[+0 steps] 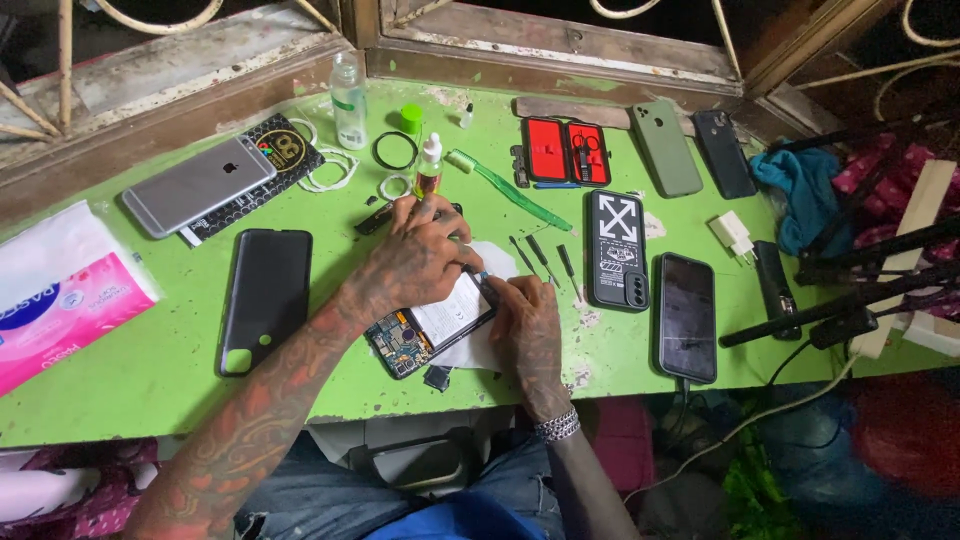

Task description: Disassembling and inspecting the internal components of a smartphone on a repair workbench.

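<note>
An opened phone (425,330) lies on a white tissue (470,350) near the front edge of the green table (150,370), its circuit board and white battery exposed. My left hand (420,255) presses down on the phone's far end. My right hand (525,325) rests at the phone's right edge, fingertips pinched at its top corner; I cannot make out a tool between them. A small dark part (437,377) lies just in front of the phone.
Left: black back cover (265,295), silver phone (198,186), pink tissue pack (55,290). Behind: clear bottle (349,100), dropper bottle (430,165), green toothbrush (510,190), red tool case (565,152). Right: screwdrivers (545,260), several phones and cases (686,315), white charger (733,235).
</note>
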